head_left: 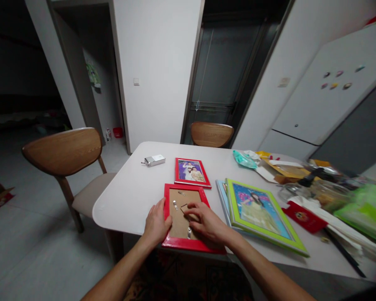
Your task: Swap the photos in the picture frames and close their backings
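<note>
Head view: both hands are at a red frame (184, 243), which lies face down at the near edge of the pale counter (128, 196), its brown backing board (178, 228) upward. The left hand (157, 221) holds the frame's left rim, thumb over the red edge and fingers along the outside. The right hand (207, 223) is over the right part of the board, thumb and fingers drawn close beside a thin dark bent piece (183, 207); whether they pinch it, I cannot tell. Small metal clips (175, 204) sit on the board.

Just beyond lies a second red frame (192, 172), face up, with a picture of people. To its left is a small silver and white box (155, 160); any markings on it are too small to read. To the right, a green frame (260, 209) with a picture of a person in a pale dress overlaps a light blue frame (224, 205). Beside it, a red packet (304, 217) bears a coloured emblem, its fine print illegible. Behind, a teal plastic bag (244, 159) lies near other packaging. Small magnets (339, 73) dot a white fridge (313, 98).
</note>
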The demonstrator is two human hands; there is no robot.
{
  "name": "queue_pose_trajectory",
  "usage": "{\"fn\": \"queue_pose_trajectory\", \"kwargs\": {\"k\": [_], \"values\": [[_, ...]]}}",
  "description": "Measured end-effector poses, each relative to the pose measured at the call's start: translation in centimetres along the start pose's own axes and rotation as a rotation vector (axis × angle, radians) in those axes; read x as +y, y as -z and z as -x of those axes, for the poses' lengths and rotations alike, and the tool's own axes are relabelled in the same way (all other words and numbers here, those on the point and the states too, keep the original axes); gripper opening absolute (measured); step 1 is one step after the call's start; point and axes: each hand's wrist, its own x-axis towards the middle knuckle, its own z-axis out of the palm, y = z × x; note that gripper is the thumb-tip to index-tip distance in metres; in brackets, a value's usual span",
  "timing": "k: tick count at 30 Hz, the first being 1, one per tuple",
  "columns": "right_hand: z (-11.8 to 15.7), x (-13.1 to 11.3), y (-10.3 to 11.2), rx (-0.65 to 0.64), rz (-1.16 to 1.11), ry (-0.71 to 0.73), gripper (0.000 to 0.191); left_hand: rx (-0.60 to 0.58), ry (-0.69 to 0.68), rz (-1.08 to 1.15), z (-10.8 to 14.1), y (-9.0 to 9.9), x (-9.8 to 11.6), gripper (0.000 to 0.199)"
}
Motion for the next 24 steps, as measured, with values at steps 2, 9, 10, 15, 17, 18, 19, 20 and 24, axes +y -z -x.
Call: {"fn": "queue_pose_trajectory", "kwargs": {"k": [2,9,10,15,17,18,19,20,24], "values": [[1.5,-0.3,0.4,-0.084,-0.014,0.02,0.031,0.006,0.001,0.001,0.0,0.0,0.1,0.053],[1.8,-1.2,-1.0,0.04,0.035,-0.018,0.013,-0.004,0.009,-0.013,0.0,0.0,0.1,0.054],[1.7,-1.1,-1.2,0.075,0.04,-0.028,0.015,-0.003,0.007,-0.011,0.0,0.0,0.1,0.054],[1.5,-0.7,-1.5,0.188,0.103,-0.144,0.035,0.011,-0.009,0.01,0.0,0.0,0.0,0.054],[1.2,-0.7,-1.4,0.179,0.115,-0.157,0.033,0.008,0.006,0.005,-0.1,-0.1,0.0,0.054],[1.1,-0.8,-1.4,0.181,0.111,-0.167,0.033,0.004,0.015,0.002,-0.1,-0.2,-0.1,0.054],[0.9,-0.8,-1.3,0.192,0.104,-0.183,0.034,-0.002,0.021,0.002,-0.1,-0.2,-0.2,0.053],[0.8,-0.8,-1.3,0.201,0.094,-0.198,0.036,-0.008,0.025,0.009,-0.2,-0.2,-0.3,0.051],[0.6,-1.1,-0.7,0.229,0.073,-0.21,0.039,-0.018,0.036,0.14,-0.6,0.0,-0.2,0.038]]}}
